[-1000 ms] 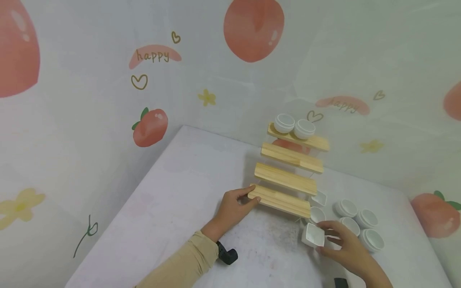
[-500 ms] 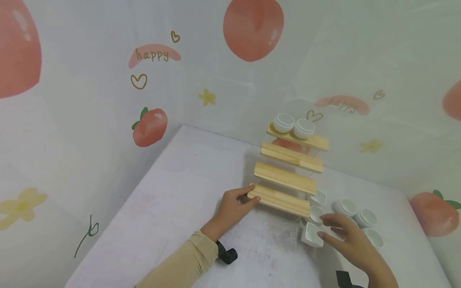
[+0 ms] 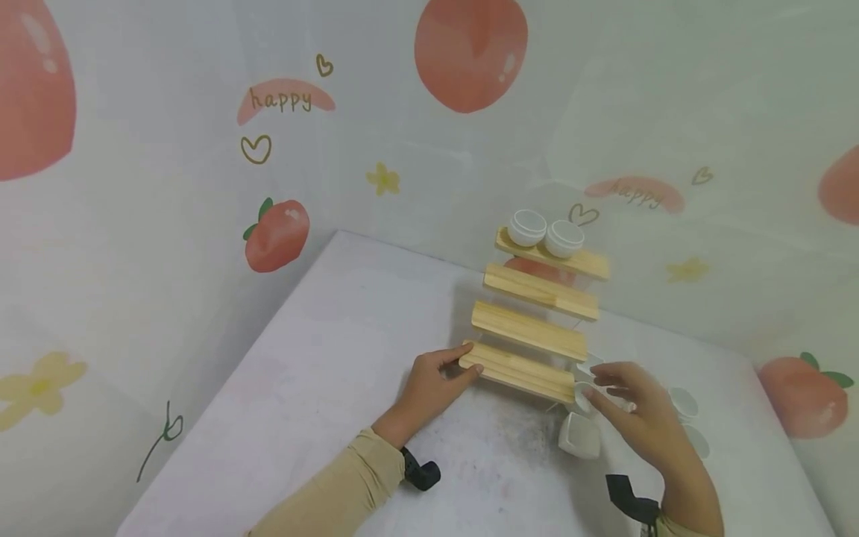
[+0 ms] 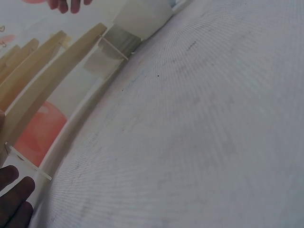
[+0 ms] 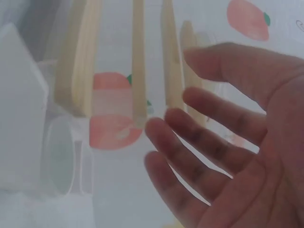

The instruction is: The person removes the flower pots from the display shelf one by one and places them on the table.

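Observation:
A stepped rack with several wooden shelves (image 3: 530, 328) stands on the table. My left hand (image 3: 432, 384) pinches the left end of its lowest shelf (image 3: 520, 374) between thumb and fingers. Two round white bowls (image 3: 526, 228) sit side by side on the top shelf. My right hand (image 3: 640, 414) hovers at the rack's right side with fingers parted; the right wrist view shows nothing in its palm (image 5: 251, 190). Just left of it, a square white cup (image 3: 580, 435) stands on the table, with a round white bowl (image 3: 582, 399) behind. The right hand partly covers other bowls.
More round white bowls (image 3: 684, 403) stand to the right, partly behind the right hand. The white table (image 3: 376, 298) meets a fruit-printed backdrop (image 3: 429, 164) behind the rack. A black wrist camera (image 3: 421, 473) sits at the left cuff.
My right hand has let go of the square white cup and moved up and away from it, towards the rack's right end. The left hand keeps its place on the shelf.

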Action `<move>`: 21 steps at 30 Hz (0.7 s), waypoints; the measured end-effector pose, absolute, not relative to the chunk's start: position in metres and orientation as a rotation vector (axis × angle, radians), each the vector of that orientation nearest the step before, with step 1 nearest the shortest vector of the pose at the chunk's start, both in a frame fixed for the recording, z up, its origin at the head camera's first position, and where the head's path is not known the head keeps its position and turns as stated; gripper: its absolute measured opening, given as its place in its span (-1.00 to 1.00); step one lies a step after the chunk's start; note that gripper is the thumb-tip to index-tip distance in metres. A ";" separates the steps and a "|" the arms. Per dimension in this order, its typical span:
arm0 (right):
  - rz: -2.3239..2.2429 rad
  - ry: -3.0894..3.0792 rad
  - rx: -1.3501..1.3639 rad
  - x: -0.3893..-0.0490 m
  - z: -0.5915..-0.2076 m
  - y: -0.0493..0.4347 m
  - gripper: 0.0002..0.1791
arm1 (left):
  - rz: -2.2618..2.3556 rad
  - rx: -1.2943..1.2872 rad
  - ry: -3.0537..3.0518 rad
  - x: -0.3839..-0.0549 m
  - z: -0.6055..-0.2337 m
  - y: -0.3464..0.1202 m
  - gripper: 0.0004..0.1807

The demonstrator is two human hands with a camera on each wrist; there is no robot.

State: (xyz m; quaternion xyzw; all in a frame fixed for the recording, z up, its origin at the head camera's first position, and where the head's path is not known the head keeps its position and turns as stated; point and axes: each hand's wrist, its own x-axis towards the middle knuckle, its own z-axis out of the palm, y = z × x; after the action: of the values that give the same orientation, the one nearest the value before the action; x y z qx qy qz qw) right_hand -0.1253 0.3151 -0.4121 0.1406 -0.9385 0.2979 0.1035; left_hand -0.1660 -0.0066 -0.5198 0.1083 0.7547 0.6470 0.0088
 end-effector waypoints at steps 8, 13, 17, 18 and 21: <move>1.082 -2.592 0.312 -0.138 -0.404 0.303 -0.65 | 2.013 0.326 2.342 -0.166 -0.518 -0.007 -0.41; 1.182 -2.520 0.242 -0.147 -0.400 0.293 -0.65 | 2.023 0.322 2.339 -0.166 -0.518 -0.007 -0.41; 1.258 -2.490 0.185 -0.154 -0.394 0.282 -0.69 | 2.026 0.328 2.341 -0.166 -0.517 -0.007 -0.40; 1.273 -2.488 0.167 -0.155 -0.392 0.280 -0.69 | 2.024 0.332 2.346 -0.166 -0.517 -0.007 -0.40; 1.310 -2.479 0.113 -0.159 -0.388 0.273 -0.69 | 2.019 0.337 2.353 -0.166 -0.517 -0.006 -0.40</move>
State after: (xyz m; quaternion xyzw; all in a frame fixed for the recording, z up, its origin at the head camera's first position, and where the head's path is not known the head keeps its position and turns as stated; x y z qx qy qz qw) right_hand -0.1590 0.2734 -0.3884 0.0397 -0.8711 0.4602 0.1670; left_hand -0.1656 -0.0062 -0.5171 0.1080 0.7545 0.6472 0.0114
